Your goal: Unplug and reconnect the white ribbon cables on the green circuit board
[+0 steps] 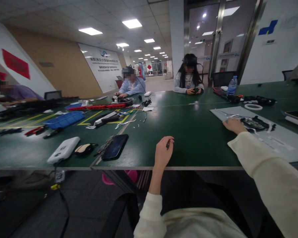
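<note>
My left hand (pixel 164 150) is just above the green table near its front edge. Its fingers curl in and the thumb comes close to them, with a small gap between and nothing visible in it. Over at the right, my right hand (pixel 234 125) rests at the upper left part of a light grey board (pixel 223 114). Its fingers are bent down and drawn together; what they hold, if anything, is hidden. Just right of it on the board lies a black device with its inner parts exposed (pixel 257 124), with white strips around it.
Left of my left hand lie a phone (pixel 115 147), a beige-and-black mouse (pixel 85 149) and a white box-like device (pixel 64 150). Farther off are a blue bin (pixel 64 120), cables and black parts. A tape roll (pixel 253 107) and a water bottle (pixel 232 86) stand right. Three people sit around.
</note>
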{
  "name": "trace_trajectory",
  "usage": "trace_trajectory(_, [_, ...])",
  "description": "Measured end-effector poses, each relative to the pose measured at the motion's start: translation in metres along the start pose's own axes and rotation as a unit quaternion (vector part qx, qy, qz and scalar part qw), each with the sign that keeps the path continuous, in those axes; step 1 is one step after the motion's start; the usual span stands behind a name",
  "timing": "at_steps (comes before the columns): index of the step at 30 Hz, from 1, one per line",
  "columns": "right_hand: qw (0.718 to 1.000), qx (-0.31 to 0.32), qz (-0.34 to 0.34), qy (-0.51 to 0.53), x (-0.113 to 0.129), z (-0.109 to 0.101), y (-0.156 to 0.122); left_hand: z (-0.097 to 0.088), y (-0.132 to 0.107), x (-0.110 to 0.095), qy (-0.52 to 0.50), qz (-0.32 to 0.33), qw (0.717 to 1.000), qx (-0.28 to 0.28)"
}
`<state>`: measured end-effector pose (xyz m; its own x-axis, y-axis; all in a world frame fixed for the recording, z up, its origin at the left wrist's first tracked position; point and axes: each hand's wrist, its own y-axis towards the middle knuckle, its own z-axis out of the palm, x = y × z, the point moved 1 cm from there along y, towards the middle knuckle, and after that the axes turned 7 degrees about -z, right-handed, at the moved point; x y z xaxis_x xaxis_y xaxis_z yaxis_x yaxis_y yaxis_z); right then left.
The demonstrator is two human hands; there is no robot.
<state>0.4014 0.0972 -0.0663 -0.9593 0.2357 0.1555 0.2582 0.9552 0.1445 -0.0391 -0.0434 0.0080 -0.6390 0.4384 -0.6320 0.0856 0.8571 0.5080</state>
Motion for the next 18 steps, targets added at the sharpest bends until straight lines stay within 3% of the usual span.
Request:
trace_trajectory(5, [0.991, -0.022, -0.098, -0.088, -0.010, -0.008, -0.026, 0.002, 0.000, 0.000, -0.003, -0.005, 1.000, 0.007])
trace_trajectory(11, [0.996, -0.047, -0.061, -0.051, -0.024, -0.008, -0.045, 0.004, 0.002, 0.002, 0.000, 0.003, 1.000, 0.021])
trace_trajectory(18, [0.997, -0.067, -0.035, -0.007, -0.017, -0.015, -0.049, 0.006, 0.003, 0.002, -0.001, -0.004, 0.999, 0.038])
